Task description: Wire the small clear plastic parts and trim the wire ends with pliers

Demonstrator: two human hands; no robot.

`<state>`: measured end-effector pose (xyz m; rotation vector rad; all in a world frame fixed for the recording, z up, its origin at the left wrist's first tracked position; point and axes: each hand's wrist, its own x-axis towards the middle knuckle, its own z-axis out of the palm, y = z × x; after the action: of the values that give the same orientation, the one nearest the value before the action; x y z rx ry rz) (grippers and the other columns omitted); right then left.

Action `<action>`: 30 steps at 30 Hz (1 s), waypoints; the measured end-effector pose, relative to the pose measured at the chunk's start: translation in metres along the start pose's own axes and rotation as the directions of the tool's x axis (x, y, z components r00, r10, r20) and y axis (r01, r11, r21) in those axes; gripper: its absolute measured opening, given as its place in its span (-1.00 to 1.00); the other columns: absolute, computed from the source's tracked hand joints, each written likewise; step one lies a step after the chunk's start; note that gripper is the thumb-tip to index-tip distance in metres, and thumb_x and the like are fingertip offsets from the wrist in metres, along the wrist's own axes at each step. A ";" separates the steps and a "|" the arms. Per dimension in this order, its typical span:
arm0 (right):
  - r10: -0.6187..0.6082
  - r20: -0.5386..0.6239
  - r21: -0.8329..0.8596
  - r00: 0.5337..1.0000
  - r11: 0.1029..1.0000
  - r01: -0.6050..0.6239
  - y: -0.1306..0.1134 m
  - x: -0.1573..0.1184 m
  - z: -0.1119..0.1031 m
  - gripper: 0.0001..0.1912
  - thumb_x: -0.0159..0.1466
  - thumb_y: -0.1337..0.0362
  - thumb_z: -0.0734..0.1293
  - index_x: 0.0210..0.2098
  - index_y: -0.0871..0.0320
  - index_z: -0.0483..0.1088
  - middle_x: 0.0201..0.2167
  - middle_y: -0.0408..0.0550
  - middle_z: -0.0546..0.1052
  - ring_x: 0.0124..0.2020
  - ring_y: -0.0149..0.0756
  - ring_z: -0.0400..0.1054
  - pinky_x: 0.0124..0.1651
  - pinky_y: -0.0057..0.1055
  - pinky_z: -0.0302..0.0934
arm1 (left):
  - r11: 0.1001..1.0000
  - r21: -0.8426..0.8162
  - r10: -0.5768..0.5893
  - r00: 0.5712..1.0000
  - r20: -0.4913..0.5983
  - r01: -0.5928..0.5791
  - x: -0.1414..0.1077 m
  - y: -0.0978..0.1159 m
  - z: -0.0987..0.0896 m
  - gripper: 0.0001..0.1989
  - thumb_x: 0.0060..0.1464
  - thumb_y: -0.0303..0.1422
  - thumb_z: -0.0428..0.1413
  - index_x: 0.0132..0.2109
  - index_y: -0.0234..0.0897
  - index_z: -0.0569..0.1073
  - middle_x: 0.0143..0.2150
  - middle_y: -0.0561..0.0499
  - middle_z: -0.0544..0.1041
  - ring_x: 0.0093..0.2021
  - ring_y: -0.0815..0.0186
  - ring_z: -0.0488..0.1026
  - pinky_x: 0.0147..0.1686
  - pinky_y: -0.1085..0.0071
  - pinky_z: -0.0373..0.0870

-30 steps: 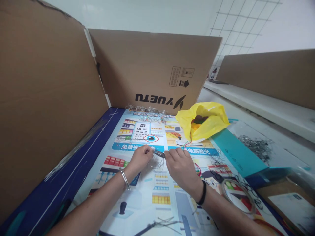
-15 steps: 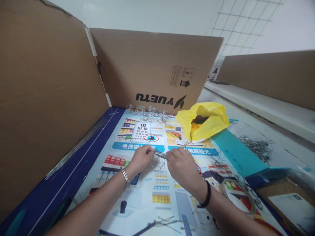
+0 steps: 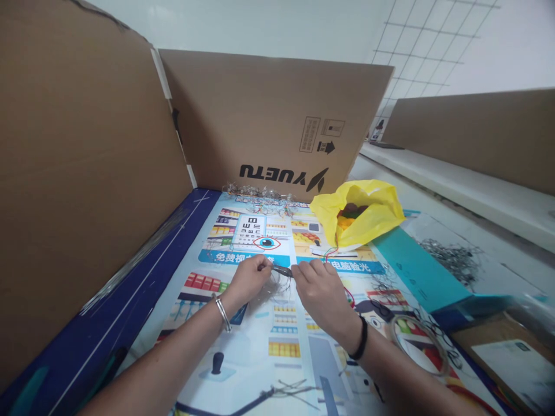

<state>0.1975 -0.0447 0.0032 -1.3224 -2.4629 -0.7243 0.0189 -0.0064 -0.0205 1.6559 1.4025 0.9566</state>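
Observation:
My right hand (image 3: 318, 292) is closed around the handles of small dark metal pliers (image 3: 282, 270), whose jaws point left. The pliers' tips reach the fingertips of my left hand (image 3: 251, 280), which are pinched together on thin wire. Fine wire strands (image 3: 281, 289) hang below the jaws, over the printed sheet. Just where the wire enters my left fingers is hidden. Both hands are above the middle of the sheet, close together.
A yellow bag (image 3: 381, 211) lies open behind my right hand, red and green wires at its mouth. Wire tangles (image 3: 260, 193) line the cardboard wall (image 3: 269, 115). More wire clippings (image 3: 453, 260) lie at right. A tape roll (image 3: 444, 358) and black-sleeved cable (image 3: 251, 404) lie nearer.
My right hand has shifted slightly left, and the pliers lie flatter, with less of them showing between my hands. My left hand stays almost in place.

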 end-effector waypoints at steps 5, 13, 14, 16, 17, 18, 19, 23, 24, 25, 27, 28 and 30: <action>-0.044 0.024 -0.007 0.999 0.999 0.045 0.002 0.000 -0.002 -0.84 0.26 0.38 0.17 -0.19 0.19 0.34 -0.37 -0.03 0.36 -0.32 -0.23 0.11 -0.31 -0.27 -0.10 | 0.999 0.028 0.026 1.000 -0.003 -0.026 0.001 -0.002 0.001 -0.90 -0.12 -0.43 -0.06 -0.51 -0.28 0.33 -0.57 0.12 0.33 -0.53 0.41 0.22 -0.48 0.51 0.12; -0.051 0.025 0.004 0.998 0.999 0.051 0.003 0.002 -0.002 -0.87 0.25 0.38 0.19 -0.22 0.20 0.34 -0.38 -0.02 0.37 -0.31 -0.22 0.12 -0.31 -0.28 -0.09 | 0.990 0.101 0.097 0.995 0.016 -0.099 0.000 -0.001 -0.001 -0.86 -0.08 -0.45 -0.08 -0.51 -0.28 0.32 -0.56 0.11 0.34 -0.49 0.38 0.25 -0.45 0.50 0.13; -0.054 0.022 0.001 0.998 0.999 0.054 0.003 0.002 -0.002 -0.87 0.25 0.38 0.19 -0.23 0.20 0.34 -0.38 -0.02 0.37 -0.31 -0.22 0.13 -0.32 -0.28 -0.09 | 0.987 0.116 0.110 0.994 0.015 -0.111 0.000 -0.001 -0.001 -0.86 -0.09 -0.46 -0.09 -0.51 -0.27 0.33 -0.55 0.11 0.35 -0.48 0.38 0.26 -0.44 0.50 0.13; -0.064 0.025 -0.010 0.998 0.998 0.064 0.003 0.002 -0.004 -0.87 0.24 0.39 0.19 -0.23 0.21 0.34 -0.37 -0.01 0.37 -0.31 -0.22 0.13 -0.32 -0.28 -0.09 | 0.983 0.139 0.122 0.992 0.015 -0.123 0.000 0.000 -0.001 -0.85 -0.09 -0.47 -0.09 -0.51 -0.27 0.34 -0.53 0.10 0.38 -0.46 0.37 0.28 -0.42 0.49 0.13; -0.070 0.029 -0.014 0.997 0.997 0.070 0.002 0.002 -0.005 -0.87 0.24 0.40 0.19 -0.23 0.21 0.34 -0.36 -0.01 0.37 -0.31 -0.21 0.13 -0.32 -0.28 -0.09 | 0.982 0.145 0.123 0.992 0.018 -0.125 0.000 0.000 -0.002 -0.85 -0.09 -0.48 -0.09 -0.50 -0.27 0.35 -0.53 0.09 0.39 -0.46 0.36 0.29 -0.42 0.49 0.13; -0.076 0.031 -0.017 0.997 0.997 0.076 0.002 0.002 -0.006 -0.87 0.24 0.40 0.19 -0.23 0.21 0.34 -0.36 0.00 0.38 -0.30 -0.21 0.13 -0.32 -0.28 -0.09 | 0.981 0.147 0.124 0.992 0.019 -0.125 0.000 0.000 -0.002 -0.85 -0.10 -0.48 -0.09 -0.50 -0.27 0.35 -0.53 0.09 0.39 -0.46 0.36 0.29 -0.42 0.49 0.13; -0.081 0.031 -0.016 0.996 0.997 0.082 0.002 0.002 -0.007 -0.87 0.24 0.40 0.19 -0.23 0.21 0.34 -0.36 0.00 0.38 -0.29 -0.20 0.13 -0.32 -0.28 -0.09 | 0.981 0.146 0.123 0.992 0.018 -0.124 -0.001 0.000 -0.002 -0.85 -0.10 -0.48 -0.09 -0.50 -0.26 0.35 -0.53 0.09 0.39 -0.46 0.36 0.28 -0.42 0.49 0.13; -0.070 0.021 0.000 0.997 0.998 0.070 0.002 0.003 -0.006 -0.88 0.24 0.39 0.19 -0.26 0.20 0.34 -0.38 -0.01 0.37 -0.31 -0.22 0.13 -0.32 -0.29 -0.08 | 0.985 0.125 0.116 0.993 0.016 -0.117 -0.001 0.000 -0.002 -0.86 -0.12 -0.48 -0.08 -0.52 -0.27 0.35 -0.54 0.09 0.38 -0.48 0.36 0.27 -0.44 0.49 0.11; -0.058 0.019 0.007 0.998 0.998 0.058 0.003 0.003 -0.004 -0.89 0.24 0.39 0.19 -0.27 0.20 0.34 -0.39 -0.02 0.37 -0.32 -0.22 0.13 -0.32 -0.30 -0.08 | 0.986 0.122 0.115 0.993 0.018 -0.116 -0.001 0.000 -0.002 -0.86 -0.13 -0.48 -0.09 -0.52 -0.27 0.34 -0.55 0.09 0.37 -0.47 0.36 0.26 -0.44 0.49 0.11; -0.043 0.021 0.018 0.999 0.999 0.043 0.003 0.002 -0.002 -0.89 0.24 0.40 0.20 -0.28 0.19 0.34 -0.40 -0.03 0.37 -0.33 -0.23 0.14 -0.31 -0.30 -0.08 | 0.986 0.120 0.115 0.993 0.020 -0.117 -0.001 0.000 -0.002 -0.86 -0.13 -0.48 -0.09 -0.53 -0.27 0.34 -0.55 0.09 0.37 -0.47 0.36 0.27 -0.44 0.49 0.12; -0.008 0.037 0.055 0.999 0.998 0.006 0.005 0.002 0.003 -0.89 0.23 0.40 0.21 -0.29 0.17 0.35 -0.41 -0.05 0.39 -0.32 -0.24 0.15 -0.30 -0.32 -0.07 | 0.986 0.119 0.114 0.993 0.020 -0.116 0.000 -0.001 -0.001 -0.86 -0.14 -0.47 -0.09 -0.53 -0.28 0.34 -0.55 0.09 0.36 -0.47 0.37 0.26 -0.43 0.49 0.12; 0.011 0.052 0.081 0.999 0.997 -0.015 0.006 0.002 0.005 -0.89 0.22 0.40 0.22 -0.29 0.15 0.35 -0.41 -0.06 0.39 -0.32 -0.25 0.16 -0.28 -0.32 -0.06 | 0.987 0.117 0.113 0.993 0.022 -0.114 0.000 -0.002 -0.001 -0.86 -0.14 -0.47 -0.09 -0.53 -0.28 0.34 -0.55 0.10 0.35 -0.47 0.37 0.26 -0.44 0.49 0.12; 0.045 0.098 0.140 0.994 0.988 -0.059 0.007 0.001 0.008 -0.90 0.20 0.39 0.23 -0.30 0.14 0.36 -0.41 -0.08 0.41 -0.31 -0.27 0.18 -0.26 -0.35 -0.04 | 0.989 0.103 0.108 0.994 0.027 -0.110 0.000 -0.002 -0.001 -0.87 -0.14 -0.46 -0.08 -0.52 -0.28 0.33 -0.56 0.11 0.33 -0.49 0.38 0.24 -0.45 0.49 0.12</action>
<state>0.2030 -0.0360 -0.0011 -1.3910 -2.4899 -0.4736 0.0168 -0.0058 -0.0220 1.8309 1.3803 0.9378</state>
